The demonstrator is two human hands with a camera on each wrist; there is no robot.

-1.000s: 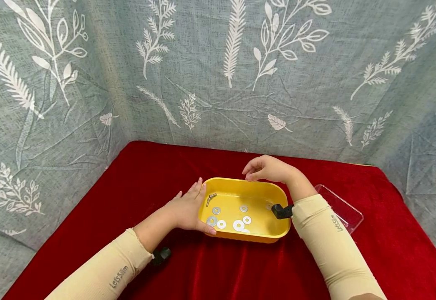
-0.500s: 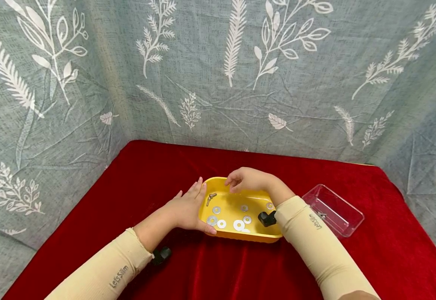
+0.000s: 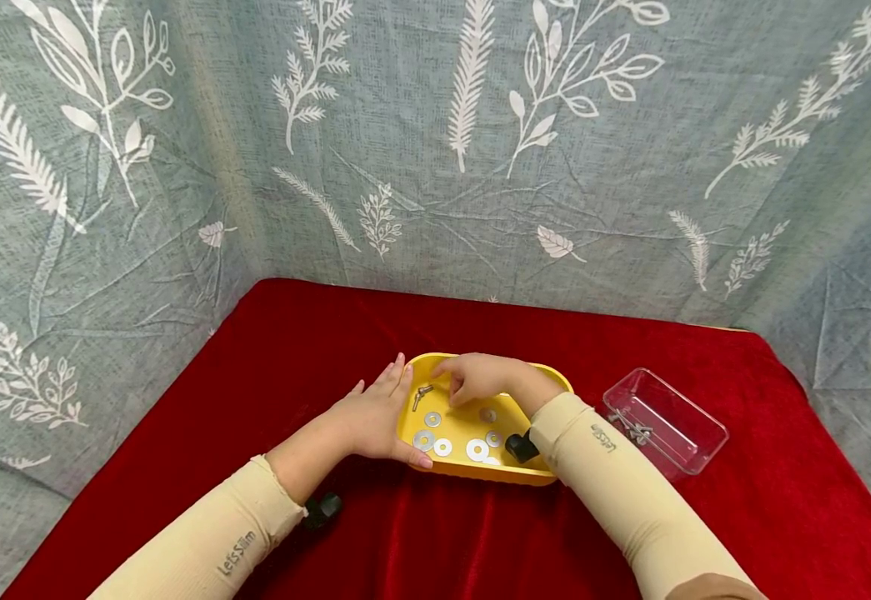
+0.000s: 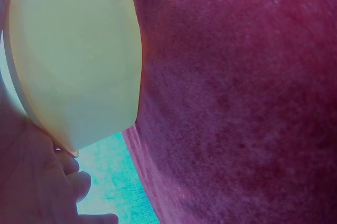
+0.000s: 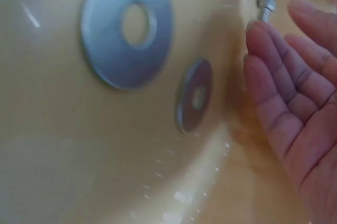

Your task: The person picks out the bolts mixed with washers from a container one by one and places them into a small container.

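Observation:
A yellow plastic tray [image 3: 473, 473] sits in front of me with several flat metal washers [image 3: 478, 451] spread over its floor. Two bolts [image 3: 420, 397] lie together near its left end. My left hand [image 3: 371, 417] rests along that end, fingers spread straight and thumb on the near rim. Inside the tray, my right hand [image 3: 480, 377] reaches left toward the bolts, holding nothing. In the right wrist view, the fingertips of the right hand [image 5: 295, 92] are right beside a threaded bolt [image 5: 266, 5], thumb and fingers apart; a large washer [image 5: 102, 29] appears close up.
Right of the tray stands a clear plastic box [image 3: 675, 408] with several bolts [image 3: 636, 431] in its left part. Red velvet cloth [image 3: 315, 333] covers the table. A grey-green leaf-patterned curtain [image 3: 420, 125] hangs behind and at the sides.
My right hand has moved left and down from above the far rim into the tray, toward the bolts. The clear box and its bolts have come into fuller view. The left hand stays put.

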